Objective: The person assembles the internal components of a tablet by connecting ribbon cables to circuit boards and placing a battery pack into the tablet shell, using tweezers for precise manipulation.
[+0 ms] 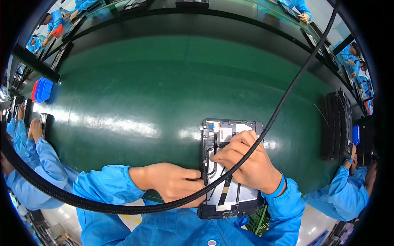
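Note:
An opened tablet (pixel 248 192) lies near the table's front edge, its black frame, pale inner panels and dark strips exposed. My left hand (pixel 174 182) is closed at the tablet's left edge; the fingertips are partly hidden there. Over the middle of the tablet, my right hand (pixel 250 164) has thumb and fingers pinched together beside a thin black cable (pixel 215 143) along the left inner side. Whatever sits in that pinch is too small to make out. A blue band circles the right wrist.
A thick black braided cord (pixel 283 98) arcs across the view in front of my hands. On the green table (pixel 123 90), a stack of dark devices (pixel 336 123) stands at right and blue bins (pixel 44 90) at far left. Co-workers in blue sleeves sit on both sides.

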The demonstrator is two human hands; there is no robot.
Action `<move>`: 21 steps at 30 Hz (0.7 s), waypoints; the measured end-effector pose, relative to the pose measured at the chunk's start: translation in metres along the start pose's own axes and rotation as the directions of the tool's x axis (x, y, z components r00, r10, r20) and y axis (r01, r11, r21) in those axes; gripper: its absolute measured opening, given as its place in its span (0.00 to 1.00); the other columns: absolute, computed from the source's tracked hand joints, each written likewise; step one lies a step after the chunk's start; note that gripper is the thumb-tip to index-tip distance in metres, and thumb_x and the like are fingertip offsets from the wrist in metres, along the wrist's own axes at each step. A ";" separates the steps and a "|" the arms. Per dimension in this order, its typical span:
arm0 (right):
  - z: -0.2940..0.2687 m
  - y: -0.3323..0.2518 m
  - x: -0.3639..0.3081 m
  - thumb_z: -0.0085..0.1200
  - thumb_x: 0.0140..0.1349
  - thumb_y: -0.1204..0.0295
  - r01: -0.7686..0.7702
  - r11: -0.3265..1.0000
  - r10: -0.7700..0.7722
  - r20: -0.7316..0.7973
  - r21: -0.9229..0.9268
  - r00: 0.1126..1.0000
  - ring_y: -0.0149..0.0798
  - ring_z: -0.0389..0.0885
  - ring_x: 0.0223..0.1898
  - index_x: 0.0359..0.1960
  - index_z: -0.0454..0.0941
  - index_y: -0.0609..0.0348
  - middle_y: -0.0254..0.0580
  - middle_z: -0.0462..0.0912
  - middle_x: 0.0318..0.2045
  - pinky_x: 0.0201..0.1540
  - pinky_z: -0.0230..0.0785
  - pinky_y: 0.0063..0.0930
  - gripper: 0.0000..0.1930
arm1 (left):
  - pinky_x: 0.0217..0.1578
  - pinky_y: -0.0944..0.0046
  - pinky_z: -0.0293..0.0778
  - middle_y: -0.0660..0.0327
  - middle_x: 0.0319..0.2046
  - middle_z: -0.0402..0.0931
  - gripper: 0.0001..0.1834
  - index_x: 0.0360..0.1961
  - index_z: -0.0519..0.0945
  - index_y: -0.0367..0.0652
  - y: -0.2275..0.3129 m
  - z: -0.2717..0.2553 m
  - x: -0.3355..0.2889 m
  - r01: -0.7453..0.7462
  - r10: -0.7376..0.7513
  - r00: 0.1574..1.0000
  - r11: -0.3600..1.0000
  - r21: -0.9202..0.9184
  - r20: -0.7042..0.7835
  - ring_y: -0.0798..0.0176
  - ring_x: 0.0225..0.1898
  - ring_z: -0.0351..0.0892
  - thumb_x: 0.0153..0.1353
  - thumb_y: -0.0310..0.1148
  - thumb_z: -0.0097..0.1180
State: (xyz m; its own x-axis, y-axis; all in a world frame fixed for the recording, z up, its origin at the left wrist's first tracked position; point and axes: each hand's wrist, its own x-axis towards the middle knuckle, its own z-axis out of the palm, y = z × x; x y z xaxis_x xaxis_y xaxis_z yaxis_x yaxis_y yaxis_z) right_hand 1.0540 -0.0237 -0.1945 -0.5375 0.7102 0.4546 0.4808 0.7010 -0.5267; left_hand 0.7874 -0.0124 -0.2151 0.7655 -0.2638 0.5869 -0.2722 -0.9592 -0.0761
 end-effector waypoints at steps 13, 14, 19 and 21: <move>-0.001 -0.004 0.001 0.77 0.54 0.74 -0.026 1.000 0.026 -0.002 0.008 1.000 0.44 0.78 0.41 0.37 0.91 0.49 0.32 0.80 0.33 0.46 0.67 0.41 0.10 | 0.42 0.56 0.80 0.56 0.33 0.81 0.17 0.33 0.87 0.32 -0.013 -0.003 -0.004 0.118 -0.114 0.992 0.989 0.086 -0.049 0.58 0.35 0.81 0.49 0.36 0.61; -0.001 -0.004 0.001 0.76 0.54 0.74 -0.028 1.000 0.028 0.001 0.010 1.000 0.44 0.78 0.40 0.37 0.91 0.49 0.32 0.80 0.33 0.46 0.67 0.41 0.10 | 0.42 0.56 0.80 0.56 0.33 0.81 0.17 0.33 0.87 0.32 -0.013 -0.004 -0.004 0.118 -0.114 0.992 0.989 0.086 -0.049 0.58 0.35 0.81 0.49 0.36 0.61; -0.001 -0.005 0.002 0.76 0.54 0.75 -0.039 0.999 0.039 0.019 0.010 0.999 0.44 0.78 0.40 0.38 0.91 0.49 0.32 0.80 0.32 0.46 0.67 0.41 0.10 | 0.42 0.57 0.80 0.57 0.32 0.80 0.14 0.33 0.86 0.32 -0.014 -0.002 -0.006 0.151 -0.146 0.987 0.986 0.072 -0.071 0.59 0.35 0.81 0.51 0.35 0.62; -0.001 -0.005 0.002 0.76 0.54 0.75 -0.043 0.999 0.043 0.015 0.018 0.999 0.44 0.78 0.40 0.38 0.91 0.49 0.33 0.81 0.32 0.45 0.67 0.40 0.11 | 0.42 0.57 0.80 0.57 0.32 0.80 0.14 0.32 0.85 0.33 -0.013 -0.002 -0.004 0.185 -0.181 0.980 0.982 0.043 -0.079 0.59 0.35 0.81 0.51 0.35 0.62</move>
State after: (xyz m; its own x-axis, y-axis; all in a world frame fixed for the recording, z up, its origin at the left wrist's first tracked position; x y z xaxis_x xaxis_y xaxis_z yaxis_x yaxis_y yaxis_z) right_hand 1.0506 -0.0255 -0.1903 -0.5268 0.7384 0.4210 0.4906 0.6686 -0.5588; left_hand 0.7866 0.0014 -0.2150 0.7539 -0.0770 0.6524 -0.1008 -0.9949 -0.0010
